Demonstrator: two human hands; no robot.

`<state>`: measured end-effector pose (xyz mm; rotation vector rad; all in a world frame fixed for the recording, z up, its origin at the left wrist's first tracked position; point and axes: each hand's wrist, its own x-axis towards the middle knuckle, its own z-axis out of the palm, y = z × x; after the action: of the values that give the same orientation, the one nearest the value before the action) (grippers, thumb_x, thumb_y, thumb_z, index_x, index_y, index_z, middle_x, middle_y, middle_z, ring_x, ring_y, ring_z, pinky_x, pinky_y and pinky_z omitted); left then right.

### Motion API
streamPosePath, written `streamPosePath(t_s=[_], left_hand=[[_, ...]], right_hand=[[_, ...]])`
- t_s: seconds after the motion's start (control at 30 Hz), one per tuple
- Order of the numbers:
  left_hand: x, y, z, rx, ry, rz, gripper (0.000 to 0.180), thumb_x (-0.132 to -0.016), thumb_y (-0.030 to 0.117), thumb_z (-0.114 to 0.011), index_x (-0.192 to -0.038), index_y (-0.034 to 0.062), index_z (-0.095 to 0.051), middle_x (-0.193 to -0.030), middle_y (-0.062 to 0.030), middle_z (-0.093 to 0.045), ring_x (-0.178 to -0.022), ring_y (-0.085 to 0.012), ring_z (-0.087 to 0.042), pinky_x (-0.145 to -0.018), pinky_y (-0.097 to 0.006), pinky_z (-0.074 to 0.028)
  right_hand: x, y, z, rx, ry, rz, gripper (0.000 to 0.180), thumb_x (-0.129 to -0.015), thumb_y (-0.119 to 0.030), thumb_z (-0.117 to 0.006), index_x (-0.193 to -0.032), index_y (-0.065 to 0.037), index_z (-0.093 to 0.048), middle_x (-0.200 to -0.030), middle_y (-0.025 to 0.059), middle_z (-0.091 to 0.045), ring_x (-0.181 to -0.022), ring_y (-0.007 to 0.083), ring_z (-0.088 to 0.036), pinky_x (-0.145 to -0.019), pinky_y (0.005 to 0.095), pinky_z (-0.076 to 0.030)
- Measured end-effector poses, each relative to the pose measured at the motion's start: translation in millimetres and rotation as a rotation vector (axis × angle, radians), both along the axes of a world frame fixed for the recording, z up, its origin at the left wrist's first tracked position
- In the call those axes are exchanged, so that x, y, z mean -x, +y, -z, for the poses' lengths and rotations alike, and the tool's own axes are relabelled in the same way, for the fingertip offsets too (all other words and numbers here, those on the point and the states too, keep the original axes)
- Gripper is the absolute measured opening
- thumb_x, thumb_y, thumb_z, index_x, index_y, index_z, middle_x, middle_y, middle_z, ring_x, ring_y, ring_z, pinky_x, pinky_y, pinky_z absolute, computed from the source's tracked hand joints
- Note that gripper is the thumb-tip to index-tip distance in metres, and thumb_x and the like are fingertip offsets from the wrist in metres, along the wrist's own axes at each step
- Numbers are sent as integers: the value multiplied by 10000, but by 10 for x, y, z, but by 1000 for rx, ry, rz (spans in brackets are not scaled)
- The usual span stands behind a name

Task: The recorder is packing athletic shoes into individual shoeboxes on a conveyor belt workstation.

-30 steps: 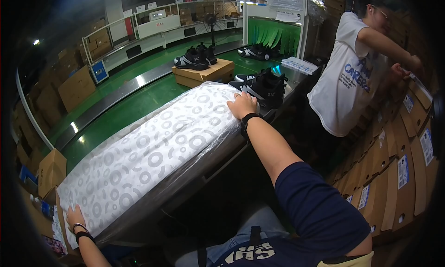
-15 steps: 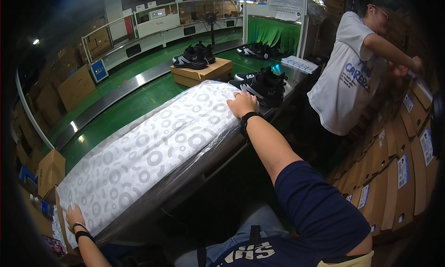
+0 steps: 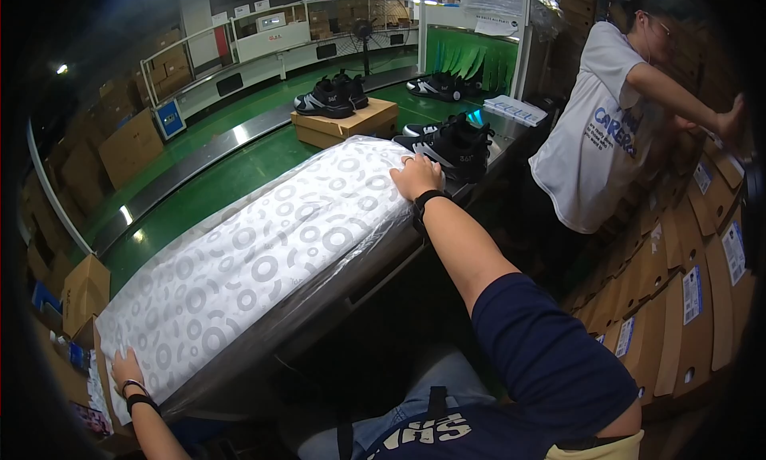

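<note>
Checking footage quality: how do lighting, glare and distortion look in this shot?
Head view: dark fisheye rim, straight edges bowed; glare streaks on the green conveyor and the plastic-wrapped patterned stack; left hand and right hand reasonably sharp.

Patterned paper stack (image 3: 263, 260) on workbench (image 3: 375, 272)

Glossy clear plastic wraps the paper stack (image 3: 263, 260), white and ring-printed. At 12 o'clock, matt cardboard box (image 3: 345, 123); matt green belt (image 3: 231, 177), shiny metal rail (image 3: 191, 161).
</note>
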<state>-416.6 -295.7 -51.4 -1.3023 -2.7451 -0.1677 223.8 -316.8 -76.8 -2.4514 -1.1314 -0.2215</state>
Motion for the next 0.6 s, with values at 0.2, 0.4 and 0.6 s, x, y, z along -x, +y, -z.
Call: streamPosePath(t_s=[0.2, 0.4, 0.6], left_hand=[[2, 4, 3, -2, 3, 1, 537, -818, 470, -406, -1274, 186, -408, -1321, -86, -381, -1217, -276, -347, -983, -511, -246], [-4, 5, 8, 0, 17, -4, 538, -820, 470, -406, -1279, 189, -401, -1320, -87, -384, -1218, -277, -347, -982, -512, -248], [24, 23, 11, 11, 9, 12, 535, -822, 465, -404, -1278, 186, -402, -1314, -90, -390, -1217, -279, -348, -981, -515, -246]], right_hand=[[-18, 10, 19, 23, -12, 23, 485, -787, -424, -454, -1174, -142, -524, -1243, 100, -453, -1199, 234, -359, -1004, 417, -216], [-29, 26, 56, -27, -22, 10, 459, -769, -398, -463, -1134, -134, -557, -1255, 118, -450, -1189, 246, -367, -991, 432, -212], [-27, 27, 53, -33, -19, 8, 461, -771, -395, -463, -1136, -131, -555, -1255, 119, -449, -1192, 248, -364, -991, 435, -212]])
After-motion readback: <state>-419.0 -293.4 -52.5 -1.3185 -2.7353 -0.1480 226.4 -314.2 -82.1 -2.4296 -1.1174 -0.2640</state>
